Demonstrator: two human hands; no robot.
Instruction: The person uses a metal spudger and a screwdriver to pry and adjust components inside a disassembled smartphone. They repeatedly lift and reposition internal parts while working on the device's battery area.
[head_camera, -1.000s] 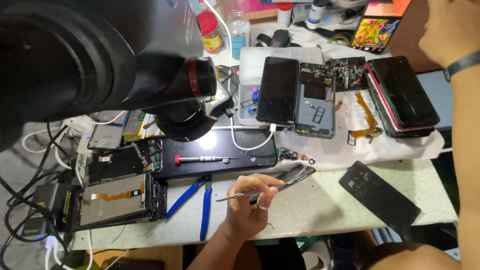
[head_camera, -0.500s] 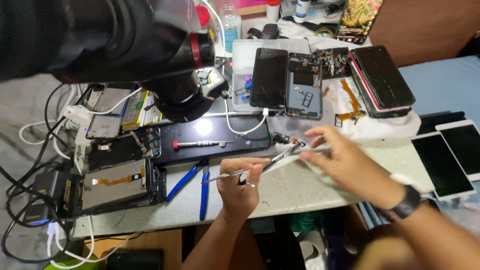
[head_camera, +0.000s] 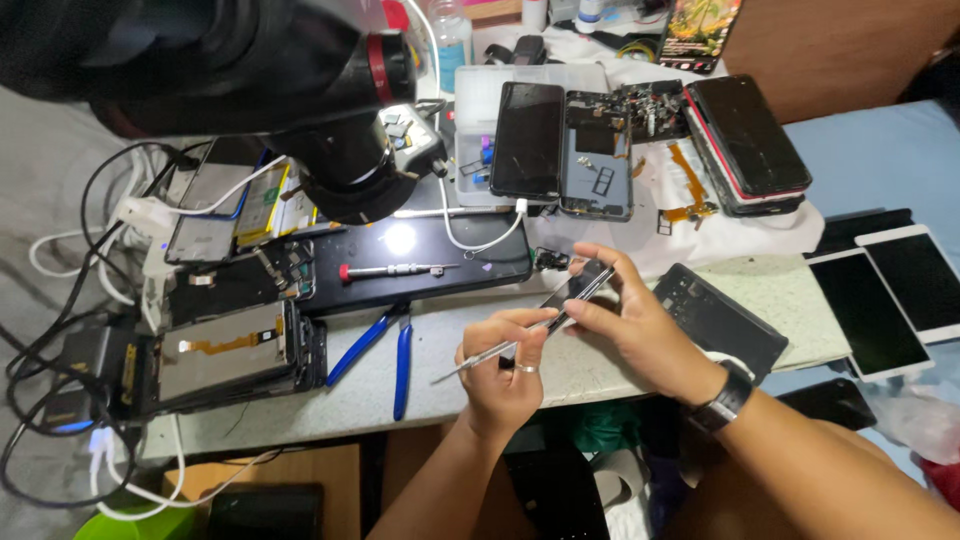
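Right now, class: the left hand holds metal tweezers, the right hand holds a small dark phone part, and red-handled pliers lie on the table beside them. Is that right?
Not quite. The head view shows the pliers have blue handles, not red. The left hand does hold the tweezers, and the right hand the dark phone part.

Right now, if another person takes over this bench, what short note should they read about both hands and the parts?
Left hand: pinches thin metal tweezers, tips toward the part.
Right hand: holds a small dark flat phone part above the pale worktop.
Nearby: blue-handled pliers left of the hands, red-tipped screwdriver on the black mat.
Done: part lifted off the bench.
Left: tweezer work on the part, apparently unfinished.
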